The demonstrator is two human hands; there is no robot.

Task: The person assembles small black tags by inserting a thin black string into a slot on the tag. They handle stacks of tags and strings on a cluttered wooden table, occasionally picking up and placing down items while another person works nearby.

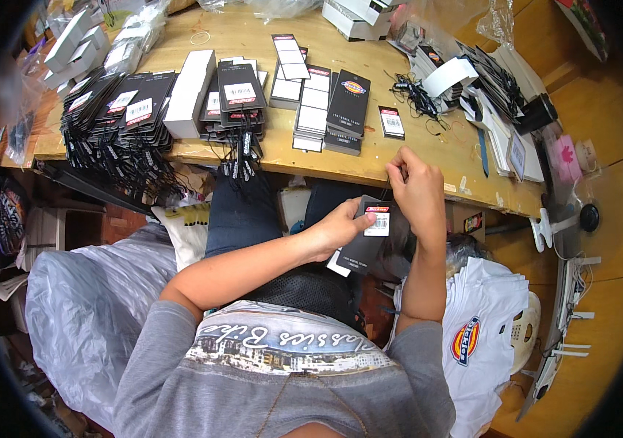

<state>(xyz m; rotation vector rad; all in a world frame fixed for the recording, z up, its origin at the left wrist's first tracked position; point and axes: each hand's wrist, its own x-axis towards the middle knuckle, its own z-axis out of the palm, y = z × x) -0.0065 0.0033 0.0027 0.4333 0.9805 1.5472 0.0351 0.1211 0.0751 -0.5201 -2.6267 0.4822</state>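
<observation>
Above my lap, my left hand (338, 228) grips a black hang tag (360, 250) with a thumb across its front. A small white barcode card with a red top (377, 221) lies over the tag's upper part, and a white edge pokes out below. My right hand (414, 184) is closed in a pinch just above the tag's upper end. Its fingertips hold a thin black string (386, 188) that runs down to the tag; the string's upper part is hidden by the fingers.
On the wooden table (282, 162) lie bundles of strung black tags (125, 109), a long white box (190, 93), stacked white cards (313, 106), black tags (348, 102) and one small barcode card (391, 123). Tangled black strings (417, 93) lie rightward. White shirts (483, 314) hang beside me.
</observation>
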